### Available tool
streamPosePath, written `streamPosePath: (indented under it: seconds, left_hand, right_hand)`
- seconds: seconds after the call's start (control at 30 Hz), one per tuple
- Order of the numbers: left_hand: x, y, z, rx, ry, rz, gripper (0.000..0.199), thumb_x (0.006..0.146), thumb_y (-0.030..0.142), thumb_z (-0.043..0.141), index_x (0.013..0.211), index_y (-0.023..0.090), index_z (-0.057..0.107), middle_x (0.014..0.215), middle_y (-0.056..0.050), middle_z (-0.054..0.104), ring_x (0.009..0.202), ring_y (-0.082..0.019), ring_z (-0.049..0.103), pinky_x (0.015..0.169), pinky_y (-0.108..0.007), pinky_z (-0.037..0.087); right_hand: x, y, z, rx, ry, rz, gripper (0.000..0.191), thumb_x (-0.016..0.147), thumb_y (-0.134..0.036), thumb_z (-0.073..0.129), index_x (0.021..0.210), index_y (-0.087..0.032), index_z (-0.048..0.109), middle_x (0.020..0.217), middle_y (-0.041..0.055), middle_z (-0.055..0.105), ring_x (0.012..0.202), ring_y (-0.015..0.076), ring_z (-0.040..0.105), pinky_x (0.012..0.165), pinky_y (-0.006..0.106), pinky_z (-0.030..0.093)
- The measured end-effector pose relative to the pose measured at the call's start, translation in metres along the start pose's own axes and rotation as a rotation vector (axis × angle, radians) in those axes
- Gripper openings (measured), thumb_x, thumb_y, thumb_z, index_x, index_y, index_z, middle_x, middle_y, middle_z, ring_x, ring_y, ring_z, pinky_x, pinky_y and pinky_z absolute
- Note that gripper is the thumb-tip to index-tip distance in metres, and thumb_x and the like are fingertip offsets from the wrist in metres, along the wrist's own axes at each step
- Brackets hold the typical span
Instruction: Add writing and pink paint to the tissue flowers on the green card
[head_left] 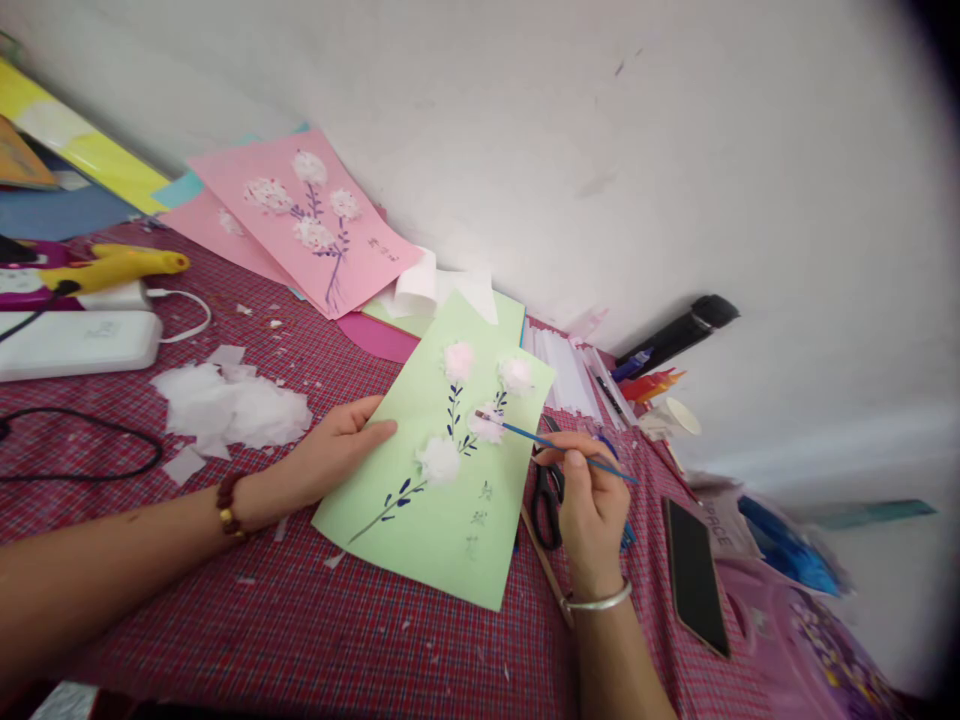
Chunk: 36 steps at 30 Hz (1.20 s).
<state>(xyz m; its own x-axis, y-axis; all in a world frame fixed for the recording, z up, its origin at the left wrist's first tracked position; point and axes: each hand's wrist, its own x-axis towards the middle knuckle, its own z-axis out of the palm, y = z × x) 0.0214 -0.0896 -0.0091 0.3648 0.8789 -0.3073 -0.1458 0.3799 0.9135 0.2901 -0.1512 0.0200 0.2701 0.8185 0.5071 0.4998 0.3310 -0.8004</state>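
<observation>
My left hand [349, 440] grips the left edge of a light green sheet of paper [450, 520], thumb on top and fingers underneath. Raised white and pale pink paper flowers [439, 460] sit on the sheet, with dark painted stems, leaves and some handwritten characters. In my right hand [594, 500] is a thin blue paintbrush [559, 445], pinched between thumb and fingers. The brush's dark tip lies over the pinkish flower right of the middle; whether it touches cannot be told. Black-handled scissors [550, 500] lie partly hidden behind the sheet and my right hand.
Torn white tissue pieces [232, 400] are heaped at the left. A finished-looking pink flower sheet [315, 220] leans at the back. A white power strip [79, 342] and yellow glue gun [124, 268] stand far left. A phone [696, 575] lies on the right side of the checked cloth [322, 640].
</observation>
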Motion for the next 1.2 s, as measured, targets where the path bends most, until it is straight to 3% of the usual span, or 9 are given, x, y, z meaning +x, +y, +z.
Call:
streamPosePath:
  seconds: [0.2, 0.3, 0.43, 0.53, 0.63, 0.9, 1.2]
  left_hand:
    - [-0.001, 0.002, 0.0, 0.009, 0.01, -0.017, 0.052, 0.078, 0.037, 0.071, 0.126, 0.021, 0.061, 0.088, -0.007, 0.077, 0.061, -0.02, 0.07, 0.054, -0.028, 0.057]
    - [-0.002, 0.004, -0.001, 0.006, 0.027, -0.034, 0.052, 0.077, 0.037, 0.073, 0.124, 0.02, 0.06, 0.083, -0.006, 0.076, 0.059, -0.021, 0.069, 0.052, -0.027, 0.057]
    - [-0.001, 0.007, -0.004, -0.005, 0.082, -0.083, 0.052, 0.077, 0.033, 0.073, 0.125, 0.021, 0.057, 0.077, -0.001, 0.076, 0.057, -0.02, 0.069, 0.05, -0.028, 0.057]
    - [0.0, 0.011, -0.003, -0.005, 0.135, -0.14, 0.054, 0.075, 0.027, 0.072, 0.125, 0.021, 0.055, 0.071, 0.001, 0.075, 0.053, -0.02, 0.068, 0.048, -0.029, 0.058]
    - [0.001, 0.015, 0.0, 0.013, 0.164, -0.186, 0.054, 0.073, 0.025, 0.072, 0.124, 0.023, 0.055, 0.069, 0.002, 0.075, 0.051, -0.021, 0.067, 0.047, -0.029, 0.057]
    - [0.002, 0.016, 0.004, 0.043, 0.245, -0.194, 0.078, 0.048, 0.034, 0.083, 0.122, 0.023, 0.059, 0.067, -0.001, 0.075, 0.046, -0.024, 0.066, 0.04, -0.034, 0.057]
    - [0.003, 0.016, 0.005, 0.042, 0.225, -0.201, 0.077, 0.053, 0.035, 0.081, 0.126, 0.025, 0.056, 0.068, 0.001, 0.075, 0.046, -0.023, 0.066, 0.042, -0.033, 0.057]
  right_hand:
    - [0.005, 0.0, -0.008, -0.058, -0.007, 0.039, 0.024, 0.094, -0.035, 0.051, 0.086, -0.021, 0.07, 0.078, 0.0029, 0.065, 0.074, 0.0192, 0.06, 0.072, 0.032, 0.046]
    - [0.015, 0.008, -0.028, 0.001, 0.184, 0.056, 0.021, 0.092, -0.034, 0.053, 0.085, -0.021, 0.067, 0.072, 0.0005, 0.064, 0.066, 0.017, 0.061, 0.067, 0.031, 0.047]
    - [0.031, 0.041, -0.076, 0.053, 0.486, 0.115, 0.021, 0.089, -0.037, 0.053, 0.079, -0.02, 0.062, 0.062, -0.0013, 0.063, 0.054, 0.0147, 0.059, 0.057, 0.028, 0.049]
    - [0.036, 0.071, -0.109, -0.074, 0.594, 0.226, 0.026, 0.088, -0.041, 0.051, 0.077, -0.02, 0.06, 0.057, -0.002, 0.062, 0.048, 0.0139, 0.057, 0.053, 0.027, 0.048]
    - [0.036, 0.094, -0.127, -0.173, 0.641, 0.297, 0.027, 0.087, -0.042, 0.05, 0.075, -0.02, 0.059, 0.054, -0.0026, 0.06, 0.047, 0.0144, 0.055, 0.051, 0.027, 0.047]
    - [0.034, 0.12, -0.137, -0.204, 0.682, 0.371, 0.024, 0.086, -0.035, 0.051, 0.07, -0.019, 0.061, 0.053, 0.0011, 0.061, 0.048, 0.0182, 0.056, 0.055, 0.031, 0.048]
    - [0.036, 0.125, -0.129, 0.047, 0.776, 0.48, 0.02, 0.084, -0.031, 0.052, 0.07, -0.019, 0.057, 0.051, -0.0011, 0.062, 0.039, 0.0121, 0.053, 0.041, 0.022, 0.043]
